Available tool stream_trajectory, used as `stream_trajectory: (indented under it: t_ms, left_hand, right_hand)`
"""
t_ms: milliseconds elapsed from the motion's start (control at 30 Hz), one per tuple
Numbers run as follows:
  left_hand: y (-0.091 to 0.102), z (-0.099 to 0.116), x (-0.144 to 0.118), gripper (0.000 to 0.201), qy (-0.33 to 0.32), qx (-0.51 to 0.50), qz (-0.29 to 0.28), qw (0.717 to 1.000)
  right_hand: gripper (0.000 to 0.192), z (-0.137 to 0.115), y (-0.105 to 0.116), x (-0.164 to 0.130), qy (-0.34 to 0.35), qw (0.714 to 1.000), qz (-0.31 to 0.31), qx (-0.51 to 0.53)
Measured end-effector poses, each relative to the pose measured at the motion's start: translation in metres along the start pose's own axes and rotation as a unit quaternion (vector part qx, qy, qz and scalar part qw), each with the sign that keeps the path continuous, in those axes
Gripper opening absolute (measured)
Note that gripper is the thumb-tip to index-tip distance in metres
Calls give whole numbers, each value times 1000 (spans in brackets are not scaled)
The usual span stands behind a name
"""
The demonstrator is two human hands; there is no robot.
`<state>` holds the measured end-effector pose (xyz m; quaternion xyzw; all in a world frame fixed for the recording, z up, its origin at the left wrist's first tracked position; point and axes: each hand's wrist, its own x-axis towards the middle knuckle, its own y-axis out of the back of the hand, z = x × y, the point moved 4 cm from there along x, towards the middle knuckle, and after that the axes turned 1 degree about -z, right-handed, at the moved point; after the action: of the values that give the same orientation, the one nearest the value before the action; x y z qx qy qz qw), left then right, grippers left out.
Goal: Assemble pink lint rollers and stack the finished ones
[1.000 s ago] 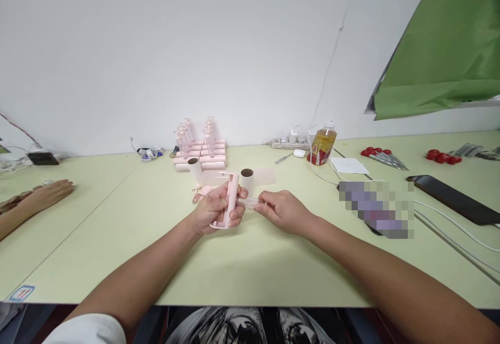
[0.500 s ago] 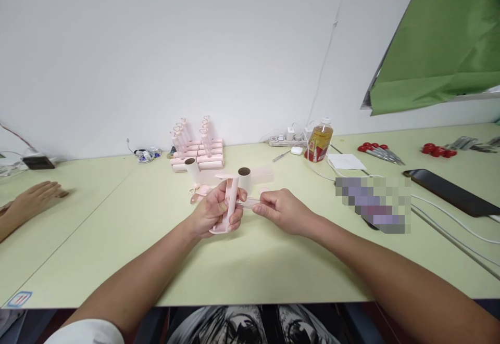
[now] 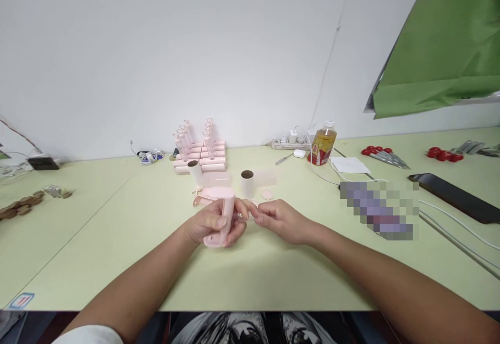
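Note:
My left hand [image 3: 207, 221] is closed round a pink lint roller frame [image 3: 228, 214], a bar with a flat end plate. Pinched in the fingers of my right hand [image 3: 285, 221] is a thin clear piece, like a handle, mostly hidden between the two hands and blurred. White paper rolls stand just behind: one roll [image 3: 247, 185] with its hollow end up, another roll [image 3: 195, 174] farther left, each with a clear film strip beside it. A small pink disc [image 3: 267, 194] lies near my right fingers. Pink pieces [image 3: 203, 200], one with a loop, lie behind my left hand.
Pink lint rollers [image 3: 200, 163] with clear upright handles line the wall. To the right are a drink bottle [image 3: 323, 143], white paper [image 3: 350, 165], red-handled tools [image 3: 385, 155], a black phone [image 3: 453, 197] and cables. Brown pieces [image 3: 23, 206] and a black box [image 3: 42, 163] lie far left.
The pink frame has tilted and turned in my left hand, and its end plate sits lower. My hands are closer together, hiding more of the clear piece. Another person's hand has left the far left.

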<state>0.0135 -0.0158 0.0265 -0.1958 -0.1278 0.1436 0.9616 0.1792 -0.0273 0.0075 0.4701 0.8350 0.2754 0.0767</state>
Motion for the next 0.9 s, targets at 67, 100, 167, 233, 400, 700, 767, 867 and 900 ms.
stream_trajectory:
  t_ms: [67, 100, 167, 233, 400, 700, 767, 867, 900]
  left_hand:
    - [-2, -5, 0, 27, 3, -7, 4, 1000]
    - [-2, -7, 1, 26, 2, -11, 11, 1000]
    - [-2, -8, 2, 26, -12, -12, 40, 999]
    - [-2, -7, 4, 27, -31, -3, 70, 997]
    - [-2, -4, 6, 31, -67, -13, 103, 992]
    - [-13, 1, 3, 38, -45, -32, 60, 997]
    - [-15, 2, 2, 40, -47, -32, 47, 997]
    - [-14, 5, 0, 40, -55, -31, 45, 997]
    - [-12, 7, 0, 39, -58, -29, 51, 997]
  right_hand:
    - [48, -6, -1, -3, 29, 998, -40, -35]
    - [44, -10, -1, -5, 47, 996, -48, -66]
    - [36, -15, 1, -8, 78, 987, -34, -140]
    - [31, -19, 1, -9, 99, 975, 1, -197]
    - [28, -15, -6, -6, 133, 950, 68, -276]
    - [34, -14, -6, -7, 183, 943, 56, -273]
    - [33, -15, -6, -8, 181, 949, 54, -254]
    - [32, -14, -2, -8, 128, 965, 63, -221]
    - [31, -13, 1, -8, 110, 969, 66, -209]
